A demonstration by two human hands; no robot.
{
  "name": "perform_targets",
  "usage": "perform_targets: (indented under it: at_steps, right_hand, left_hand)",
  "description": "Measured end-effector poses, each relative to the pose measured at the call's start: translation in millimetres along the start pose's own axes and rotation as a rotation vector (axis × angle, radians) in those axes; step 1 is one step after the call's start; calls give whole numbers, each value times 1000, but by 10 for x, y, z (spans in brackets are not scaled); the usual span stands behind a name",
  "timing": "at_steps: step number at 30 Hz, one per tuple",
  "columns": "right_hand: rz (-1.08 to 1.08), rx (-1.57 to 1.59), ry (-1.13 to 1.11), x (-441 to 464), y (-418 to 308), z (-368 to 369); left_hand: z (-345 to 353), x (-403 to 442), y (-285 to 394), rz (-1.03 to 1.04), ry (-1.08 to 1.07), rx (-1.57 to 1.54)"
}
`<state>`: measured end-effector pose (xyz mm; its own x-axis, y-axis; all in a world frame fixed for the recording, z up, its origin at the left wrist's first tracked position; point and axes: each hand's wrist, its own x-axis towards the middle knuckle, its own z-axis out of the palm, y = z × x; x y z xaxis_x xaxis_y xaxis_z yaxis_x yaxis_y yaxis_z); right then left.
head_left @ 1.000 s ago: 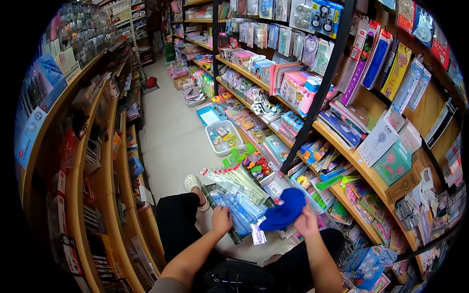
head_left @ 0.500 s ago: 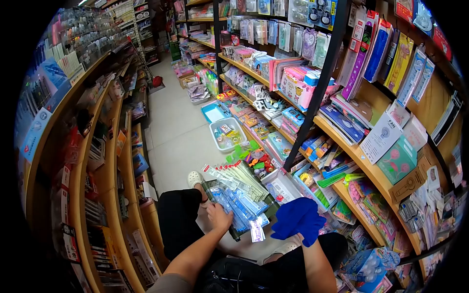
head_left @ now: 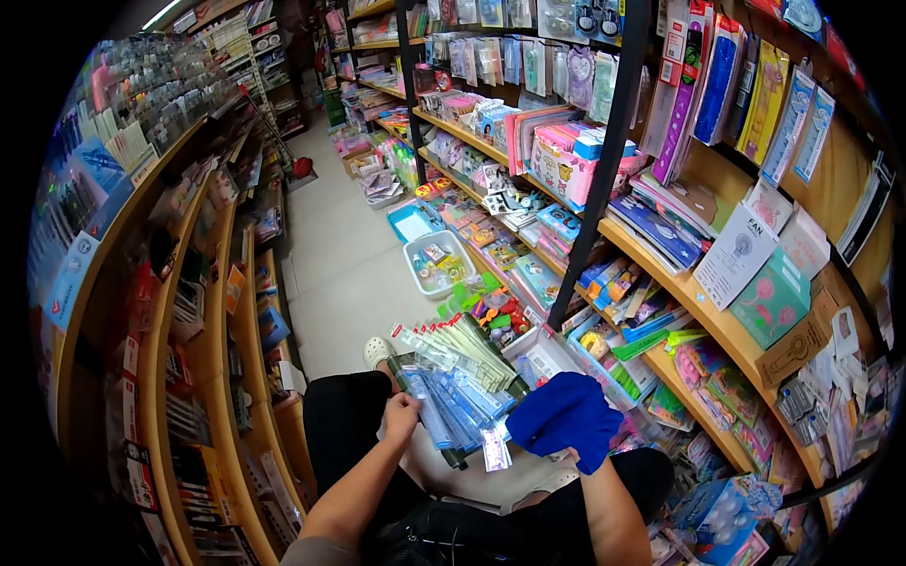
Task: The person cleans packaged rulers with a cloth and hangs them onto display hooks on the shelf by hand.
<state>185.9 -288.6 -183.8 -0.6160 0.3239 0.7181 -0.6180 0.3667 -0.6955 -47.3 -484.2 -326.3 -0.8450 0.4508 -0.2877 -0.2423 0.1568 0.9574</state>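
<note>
My right hand [head_left: 576,458] is wrapped in and round a bunched blue cloth [head_left: 564,421], which hides most of its fingers. My left hand [head_left: 403,415] is closed beside the left edge of a dark green tray [head_left: 451,459]; whether it grips anything is hidden. Flat blue plastic packets [head_left: 455,404] lie across the tray's near part. Beyond them is a fanned row of pale, red-topped packets [head_left: 467,344]. A small purple-and-white card [head_left: 495,450] hangs at the tray's near edge, between my hands.
A white bin [head_left: 441,264] of small goods stands on the floor ahead, with green and red toys [head_left: 483,304] nearer. Wooden shelves [head_left: 212,368] line my left. Stocked shelves with a black post [head_left: 604,170] rise on my right. The tiled aisle [head_left: 344,241] runs forward.
My left hand has drawn back off the blue packets to the tray's left edge and closed. My right hand has shifted slightly left with the cloth, which has changed shape.
</note>
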Motion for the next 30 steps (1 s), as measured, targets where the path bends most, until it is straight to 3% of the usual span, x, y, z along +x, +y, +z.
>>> perform_targets:
  at_steps: [4, 9, 10, 12, 14, 15, 21, 25, 30]
  right_hand:
    - [-173, 93, -200, 201, -35, -5]
    - [-1, 48, -357, 170, -11, 89]
    - [235, 146, -291, -53, 120, 128]
    - [784, 665, 116, -646, 508, 318]
    - [957, 1024, 525, -908, 798, 343]
    - [981, 1083, 638, -1012, 878, 302]
    - [939, 1146, 744, -1050, 787, 85]
    - [879, 1153, 778, -1093, 721, -97]
    - [776, 1088, 844, -1086, 666, -356]
  left_hand:
    - [-67, -136, 154, 174, -57, -43]
    - [607, -440, 403, 201, -399, -219]
    - [785, -530, 444, 240, -471, -191]
    - [1123, -762, 540, 284, -629, -101]
    - [1312, -922, 526, 279, -712, 10]
    - [1359, -984, 505, 293, -725, 27]
    - [1407, -1210, 460, 356, -620, 177]
    - [1441, -1078, 324, 282, -840, 223]
    - [1428, -1160, 514, 221, -958, 260]
